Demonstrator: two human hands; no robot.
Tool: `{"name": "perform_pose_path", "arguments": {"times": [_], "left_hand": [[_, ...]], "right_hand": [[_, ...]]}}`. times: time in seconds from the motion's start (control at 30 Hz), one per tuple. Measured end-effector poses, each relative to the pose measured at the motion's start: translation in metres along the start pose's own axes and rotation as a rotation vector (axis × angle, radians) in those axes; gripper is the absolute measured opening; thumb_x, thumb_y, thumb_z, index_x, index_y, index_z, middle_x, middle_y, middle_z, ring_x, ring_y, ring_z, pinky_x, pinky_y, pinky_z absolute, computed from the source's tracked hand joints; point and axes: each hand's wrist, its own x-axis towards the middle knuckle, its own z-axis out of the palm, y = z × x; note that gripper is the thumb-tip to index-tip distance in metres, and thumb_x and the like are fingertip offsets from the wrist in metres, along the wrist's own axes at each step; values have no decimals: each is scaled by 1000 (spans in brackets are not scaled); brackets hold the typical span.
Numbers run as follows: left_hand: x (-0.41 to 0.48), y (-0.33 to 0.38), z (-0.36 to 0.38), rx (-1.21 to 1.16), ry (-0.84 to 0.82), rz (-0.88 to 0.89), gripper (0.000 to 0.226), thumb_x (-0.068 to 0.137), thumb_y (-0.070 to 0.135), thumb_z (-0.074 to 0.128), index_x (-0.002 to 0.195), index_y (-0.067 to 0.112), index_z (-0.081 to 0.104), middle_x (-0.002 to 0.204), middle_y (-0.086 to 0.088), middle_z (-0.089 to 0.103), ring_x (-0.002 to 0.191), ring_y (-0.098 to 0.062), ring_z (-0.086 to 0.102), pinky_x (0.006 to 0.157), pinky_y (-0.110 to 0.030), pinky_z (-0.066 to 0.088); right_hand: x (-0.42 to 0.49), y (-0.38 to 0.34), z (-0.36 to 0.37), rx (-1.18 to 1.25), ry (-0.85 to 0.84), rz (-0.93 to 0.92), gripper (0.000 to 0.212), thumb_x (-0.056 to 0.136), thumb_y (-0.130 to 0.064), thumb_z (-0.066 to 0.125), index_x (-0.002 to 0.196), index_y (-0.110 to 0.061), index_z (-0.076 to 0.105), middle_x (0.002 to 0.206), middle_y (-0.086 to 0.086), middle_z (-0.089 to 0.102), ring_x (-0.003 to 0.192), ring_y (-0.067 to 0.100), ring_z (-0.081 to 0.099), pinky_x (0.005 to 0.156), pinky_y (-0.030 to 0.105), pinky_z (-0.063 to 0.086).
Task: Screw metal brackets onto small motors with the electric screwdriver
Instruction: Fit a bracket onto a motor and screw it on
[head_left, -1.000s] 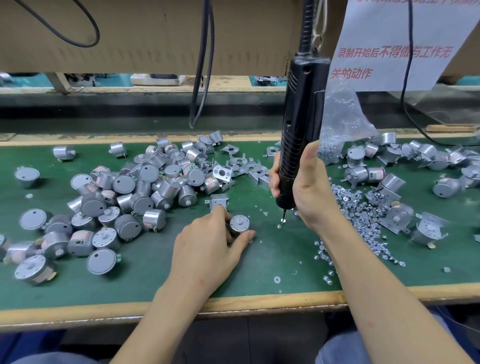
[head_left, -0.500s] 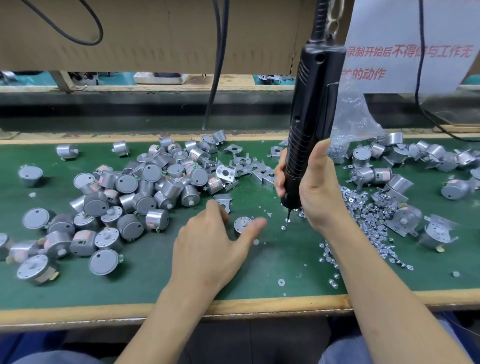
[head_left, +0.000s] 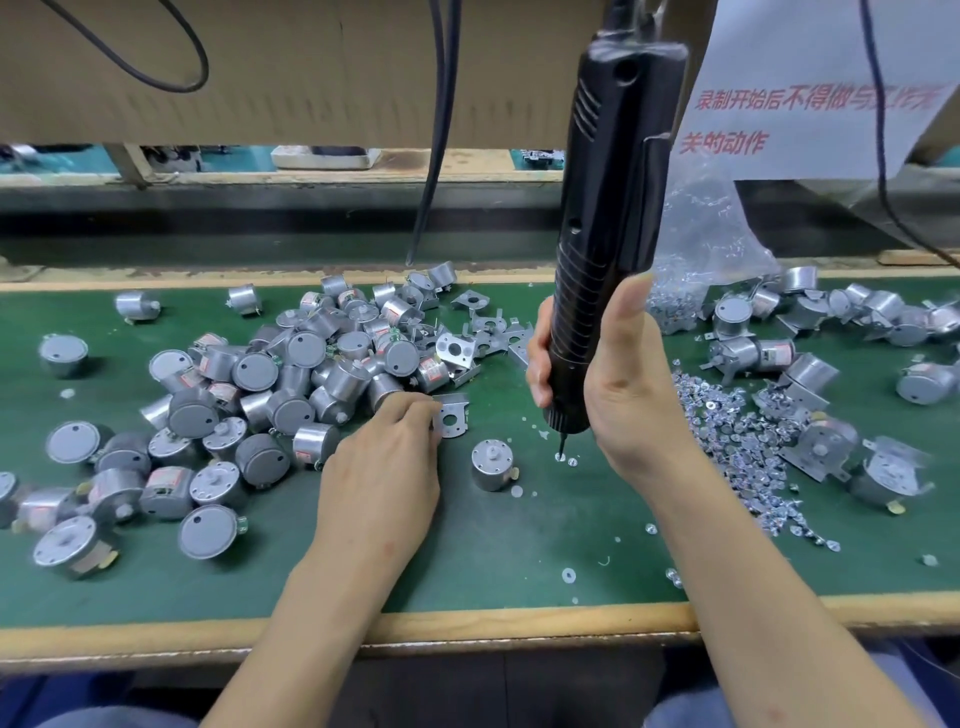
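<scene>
**Bracket picked out for a waiting motor**

A bracket (head_left: 451, 418) is pinched at its left edge by the fingertips of the left hand (head_left: 384, 467), at ten o'clock from a lone motor (head_left: 492, 464) that stands upright, shaft up, on the green desk (head_left: 493, 561). The screwdriver (head_left: 602, 260) is gripped upright in the closed right hand (head_left: 623, 395), its bit lowered onto a loose screw (head_left: 560, 457) at three o'clock of the motor.

A heap (head_left: 291, 384) of motors lies at nine o'clock of the left hand, and scattered screws (head_left: 727, 447) at three o'clock of the right.

The bracket appears to be thin stamped sheet: light, stiff and probably keen-edged, so it is best taken by a flange or outer edge, clear of its holes. The motor is judged a small, smooth metal can, likely to slip or roll if tipped. It is best held round its side wall, the shaft left free.
</scene>
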Motion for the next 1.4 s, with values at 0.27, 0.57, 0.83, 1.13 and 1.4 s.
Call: {"name": "perform_pose_path", "arguments": {"times": [0.27,0.57,0.83,1.13,1.4], "left_hand": [[5,-9,1,-191,106,35,12,92,18,67,101,19,74,98,0,68,80,-28,65,76,-40,51],[-2,-12,0,-507,266,53,14,82,13,78,89,24,79,61,14,55,61,-6,55,60,-7,37],[-16,-5,-2,-617,300,182,15,82,11,77,89,24,79,75,17,64,60,-8,55,57,-7,36],[-19,-3,-2,-558,223,170,15,78,13,83,81,25,75,65,24,57,58,-4,55,57,-5,35],[-19,-3,3,-508,74,152,47,73,46,79,114,32,60,99,22,62,79,-1,57,71,-6,40]], "right_hand": [[4,-8,16,11,-28,-30,79,63,-94,47,73,-16,56,60,-2,57,53,21,55,60,32,47],[13,-21,17,-25,43,-97,59,78,-68,52,104,-15,62,69,3,65,54,20,61,57,32,50],[17,-22,9,-53,45,-104,54,81,-63,59,92,-9,57,74,-1,62,60,18,63,58,33,50],[17,-18,21,45,16,-135,72,72,-82,39,80,-12,54,59,-5,53,46,20,46,50,31,40],[15,-9,31,150,-5,-123,65,69,-89,40,71,-26,57,58,-7,52,42,19,45,48,29,39]]}}
